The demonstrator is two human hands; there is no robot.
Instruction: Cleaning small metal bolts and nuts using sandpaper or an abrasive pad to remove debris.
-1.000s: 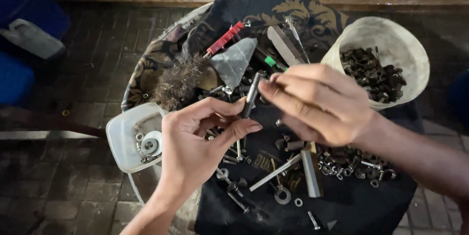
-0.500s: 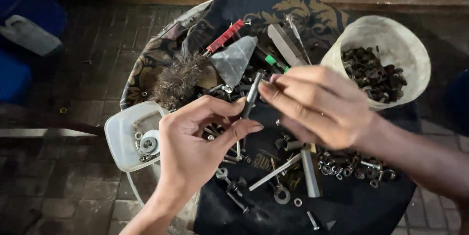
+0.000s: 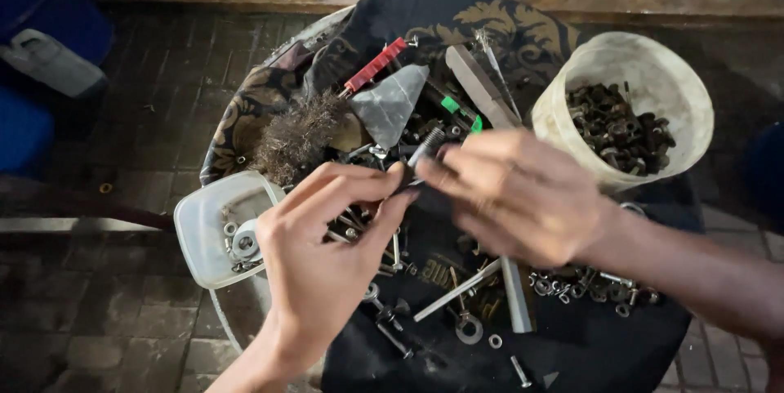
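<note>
My left hand (image 3: 327, 254) pinches the bolt (image 3: 425, 150) at its lower end, steadying it above the cluttered tabletop (image 3: 588, 344) | my right hand (image 3: 514, 197), blurred, fingers curled at the bolt's shank; grip unclear | cream bucket (image 3: 563, 115) of nuts near right.

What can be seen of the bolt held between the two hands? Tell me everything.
The bolt is a grey, metallic-looking threaded rod, short and slim, tilted with its upper end pointing up and to the right. Its lower end is hidden where the left hand pinches it between thumb and fingertips; the right hand, blurred, meets it from the right. Its head cannot be seen. It is held above the dark patterned cloth strewn with hardware.
</note>
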